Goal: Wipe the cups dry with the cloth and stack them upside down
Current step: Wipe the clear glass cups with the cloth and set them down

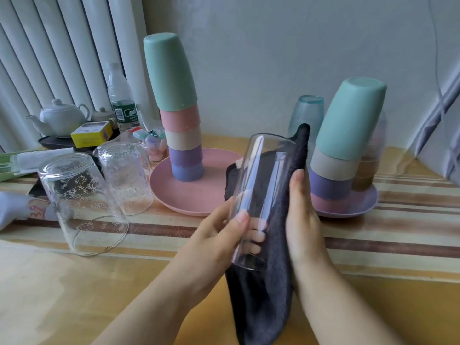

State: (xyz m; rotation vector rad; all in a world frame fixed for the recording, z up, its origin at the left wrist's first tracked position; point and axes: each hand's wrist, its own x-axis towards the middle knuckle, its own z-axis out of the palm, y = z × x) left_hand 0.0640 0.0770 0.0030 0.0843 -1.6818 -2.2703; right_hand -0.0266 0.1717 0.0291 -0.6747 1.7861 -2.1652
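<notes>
Striped table [373,245] — plates [174,195], perhaps glasses [82,195]

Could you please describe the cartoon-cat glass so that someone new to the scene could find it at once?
Start at the pink plate holding the taller cup stack. Two clear glasses stand upside down left of it; take the nearer, leftmost one, the cartoon-cat glass. Its neighbour, the textured glass, has no cat outlines.

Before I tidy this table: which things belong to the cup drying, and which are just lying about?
Job: tall glass in the left hand, dark cloth under the right hand, two cup stacks, two upturned glasses.
Lying about: teapot, water bottle, yellow box.
</notes>
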